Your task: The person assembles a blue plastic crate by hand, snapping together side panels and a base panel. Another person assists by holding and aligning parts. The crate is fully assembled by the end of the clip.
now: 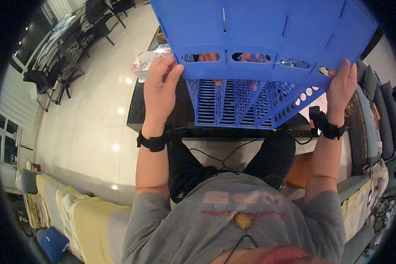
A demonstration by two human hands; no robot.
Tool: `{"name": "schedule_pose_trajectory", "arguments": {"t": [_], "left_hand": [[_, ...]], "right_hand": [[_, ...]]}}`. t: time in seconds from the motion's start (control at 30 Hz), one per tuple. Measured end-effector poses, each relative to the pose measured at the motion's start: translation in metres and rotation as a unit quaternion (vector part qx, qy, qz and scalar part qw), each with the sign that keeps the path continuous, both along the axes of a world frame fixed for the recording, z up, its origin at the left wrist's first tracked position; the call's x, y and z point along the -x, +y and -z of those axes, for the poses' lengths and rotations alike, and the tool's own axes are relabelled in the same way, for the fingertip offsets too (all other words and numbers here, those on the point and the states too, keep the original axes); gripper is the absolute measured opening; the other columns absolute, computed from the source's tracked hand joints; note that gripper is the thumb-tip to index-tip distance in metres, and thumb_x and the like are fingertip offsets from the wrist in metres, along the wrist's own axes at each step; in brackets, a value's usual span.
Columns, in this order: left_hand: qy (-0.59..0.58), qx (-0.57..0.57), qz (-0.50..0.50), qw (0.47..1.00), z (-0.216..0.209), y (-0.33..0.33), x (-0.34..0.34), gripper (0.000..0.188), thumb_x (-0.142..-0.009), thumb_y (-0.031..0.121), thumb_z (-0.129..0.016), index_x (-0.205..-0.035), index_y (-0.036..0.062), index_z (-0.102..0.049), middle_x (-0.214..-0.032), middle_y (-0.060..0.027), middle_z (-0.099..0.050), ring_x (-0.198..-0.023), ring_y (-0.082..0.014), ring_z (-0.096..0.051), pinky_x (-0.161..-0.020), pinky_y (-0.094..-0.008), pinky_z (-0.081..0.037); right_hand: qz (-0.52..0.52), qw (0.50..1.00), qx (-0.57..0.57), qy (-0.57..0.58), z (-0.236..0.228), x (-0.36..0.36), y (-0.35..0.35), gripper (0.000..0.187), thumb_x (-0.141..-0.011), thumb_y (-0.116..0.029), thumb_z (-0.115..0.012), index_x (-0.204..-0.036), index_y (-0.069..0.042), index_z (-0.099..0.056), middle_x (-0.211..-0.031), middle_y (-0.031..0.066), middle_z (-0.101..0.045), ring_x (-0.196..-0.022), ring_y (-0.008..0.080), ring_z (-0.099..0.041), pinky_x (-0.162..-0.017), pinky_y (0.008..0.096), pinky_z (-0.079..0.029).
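A large blue plastic file rack (pixel 255 39) with slotted dividers and oval cutouts stands in front of me, its broad panel facing up toward me. Its lower slatted part (pixel 204 105) reaches down to the black table. My left hand (pixel 163 81) is closed on the panel's left corner, thumb and fingers pinching the edge. On the opposite corner, my right hand (pixel 341 83) grips the right edge, with part of its fingers hidden behind the panel. Skin-coloured patches show through the cutouts; I cannot make out what they are.
A black table (pixel 138 105) is under the rack. A flowered box (pixel 145 61) sits beyond my left hand. Dark cables (pixel 224 160) hang near my knees. A grey sofa (pixel 385 114) is at the right, a yellow-covered seat (pixel 83 220) at lower left, and dark chairs (pixel 66 75) at far left.
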State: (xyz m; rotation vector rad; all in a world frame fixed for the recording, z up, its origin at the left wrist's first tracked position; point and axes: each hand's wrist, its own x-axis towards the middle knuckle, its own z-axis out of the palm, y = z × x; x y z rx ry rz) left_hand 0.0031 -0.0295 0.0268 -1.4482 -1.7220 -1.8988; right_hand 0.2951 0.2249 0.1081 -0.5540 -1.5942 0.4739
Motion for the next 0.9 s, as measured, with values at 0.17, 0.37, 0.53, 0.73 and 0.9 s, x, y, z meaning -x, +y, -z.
{"name": "schedule_pose_trajectory", "arguments": {"t": [0.17,0.37,0.53,0.73,0.9], "left_hand": [[-0.010,0.002,0.010,1.000,0.000,0.000,0.005,0.025,-0.094,0.011,-0.064,-0.117,0.0000,-0.062,-0.098,-0.0065,-0.059,-0.088,-0.0150,-0.056,-0.081,-0.0270,-0.046],[-0.042,0.013,0.024,0.999,-0.001,0.000,0.008,0.025,-0.095,0.012,-0.064,-0.116,-0.0006,-0.062,-0.099,-0.0050,-0.059,-0.088,-0.0137,-0.056,-0.080,-0.0263,-0.046],[-0.051,0.018,0.026,0.998,0.001,0.001,0.009,0.025,-0.095,0.013,-0.064,-0.116,-0.0004,-0.062,-0.099,-0.0046,-0.059,-0.089,-0.0132,-0.056,-0.081,-0.0262,-0.046],[-0.054,0.016,0.027,0.998,0.001,0.001,0.012,0.023,-0.095,0.011,-0.063,-0.115,-0.0007,-0.062,-0.099,-0.0050,-0.059,-0.088,-0.0138,-0.056,-0.080,-0.0259,-0.046],[-0.010,0.012,0.007,1.000,-0.001,0.001,0.013,0.023,-0.093,0.011,-0.064,-0.113,-0.0008,-0.063,-0.094,-0.0052,-0.058,-0.085,-0.0152,-0.055,-0.077,-0.0263,-0.045]], "right_hand": [[-0.025,1.000,0.005,0.008,-0.002,0.003,-0.003,0.028,-0.102,-0.033,-0.056,-0.105,-0.005,-0.062,-0.081,-0.0027,-0.058,-0.061,0.0051,-0.050,-0.055,0.0200,-0.043],[-0.069,0.997,0.009,0.036,-0.002,0.003,-0.002,0.029,-0.101,-0.033,-0.057,-0.108,-0.005,-0.063,-0.082,-0.0028,-0.058,-0.061,0.0049,-0.050,-0.054,0.0198,-0.042],[-0.060,0.998,0.004,0.000,-0.004,0.003,-0.006,0.029,-0.101,-0.032,-0.057,-0.110,-0.005,-0.064,-0.082,-0.0024,-0.058,-0.061,0.0048,-0.050,-0.055,0.0200,-0.042],[-0.012,1.000,0.010,0.009,-0.003,0.007,-0.010,0.026,-0.102,-0.029,-0.057,-0.107,-0.004,-0.063,-0.079,-0.0020,-0.058,-0.062,0.0050,-0.050,-0.054,0.0215,-0.043],[0.000,1.000,0.022,0.019,0.004,0.006,-0.005,0.024,-0.102,-0.026,-0.055,-0.098,-0.003,-0.060,-0.080,-0.0004,-0.059,-0.063,0.0060,-0.051,-0.054,0.0223,-0.043]]}}
